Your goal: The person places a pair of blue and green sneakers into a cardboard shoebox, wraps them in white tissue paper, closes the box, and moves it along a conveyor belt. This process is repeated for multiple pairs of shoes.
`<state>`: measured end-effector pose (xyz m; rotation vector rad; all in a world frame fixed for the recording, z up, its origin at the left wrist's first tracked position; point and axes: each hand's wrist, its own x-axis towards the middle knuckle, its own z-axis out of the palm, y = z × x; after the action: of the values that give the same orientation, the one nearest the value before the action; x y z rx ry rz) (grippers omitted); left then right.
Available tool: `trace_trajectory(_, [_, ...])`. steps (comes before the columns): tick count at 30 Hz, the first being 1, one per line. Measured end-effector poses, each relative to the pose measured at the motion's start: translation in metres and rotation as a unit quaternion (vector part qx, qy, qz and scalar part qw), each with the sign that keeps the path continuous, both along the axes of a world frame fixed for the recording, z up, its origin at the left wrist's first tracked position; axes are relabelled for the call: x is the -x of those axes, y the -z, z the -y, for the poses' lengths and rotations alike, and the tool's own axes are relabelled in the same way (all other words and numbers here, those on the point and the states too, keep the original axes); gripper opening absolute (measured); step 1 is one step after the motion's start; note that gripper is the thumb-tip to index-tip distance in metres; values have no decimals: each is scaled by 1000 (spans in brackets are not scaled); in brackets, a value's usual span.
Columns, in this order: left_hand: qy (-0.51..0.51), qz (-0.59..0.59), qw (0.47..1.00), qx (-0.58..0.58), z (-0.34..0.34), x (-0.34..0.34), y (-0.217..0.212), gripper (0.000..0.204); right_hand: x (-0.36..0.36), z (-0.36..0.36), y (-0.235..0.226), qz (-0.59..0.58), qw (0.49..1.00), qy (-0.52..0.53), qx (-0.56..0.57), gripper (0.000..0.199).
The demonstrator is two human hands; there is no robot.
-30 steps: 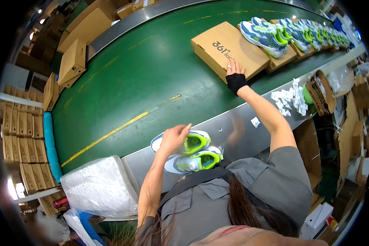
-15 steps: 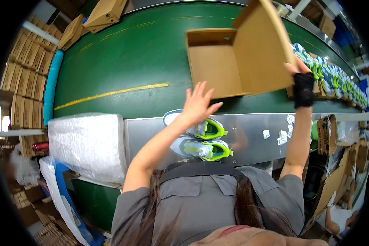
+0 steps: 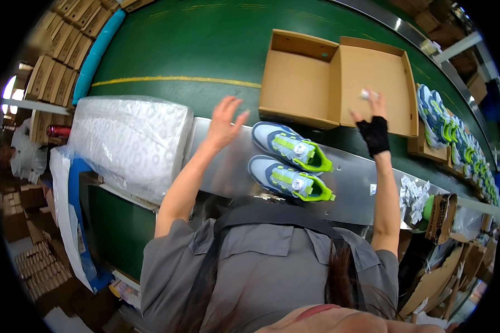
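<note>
A pair of light blue and lime-green sneakers, a far shoe (image 3: pixel 291 145) and a near shoe (image 3: pixel 288 177), lies side by side on the metal bench, toes to the left. My left hand (image 3: pixel 225 123) is in the air left of their toes, empty, fingers spread. Beyond the shoes an open brown cardboard shoebox (image 3: pixel 300 77) stands on the green belt, its attached lid (image 3: pixel 375 75) folded out to the right. Over the lid's near part is my right hand (image 3: pixel 372 122) in a black fingerless glove. A small white packet (image 3: pixel 365 94) shows blurred at its fingertips.
Left on the bench lies a plastic-wrapped stack of white patterned paper (image 3: pixel 130 147). White packets (image 3: pixel 414 197) are heaped at the bench's right. Farther right, several similar shoes (image 3: pixel 455 139) line the belt (image 3: pixel 205 50). Stacked cartons (image 3: pixel 53 72) stand at far left.
The box lid has dropped from upright to folded out flat. My right hand has let go of its edge and moved left over it; my left hand has moved left, off the shoes.
</note>
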<state>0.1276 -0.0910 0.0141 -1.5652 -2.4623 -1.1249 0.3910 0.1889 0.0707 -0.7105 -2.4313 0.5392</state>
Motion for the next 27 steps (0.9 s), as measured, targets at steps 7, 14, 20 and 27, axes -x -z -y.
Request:
trace_trajectory(7, [-415,20,884,214,200,93,55,60,89,55,77,327,920,-151,155,39])
trace_trajectory(14, [-458,65,832,307,260,101,67,55,115,75,74,351,919,-148,107,37])
trace_trajectory(20, [-484,65,827,280,262,123,39,35,117,80,94,324,923,-188,90,34])
trace_trajectory(27, [-525,-132,838,-61,253,158,-134,30,125,89,82,322,918,-204,112,36])
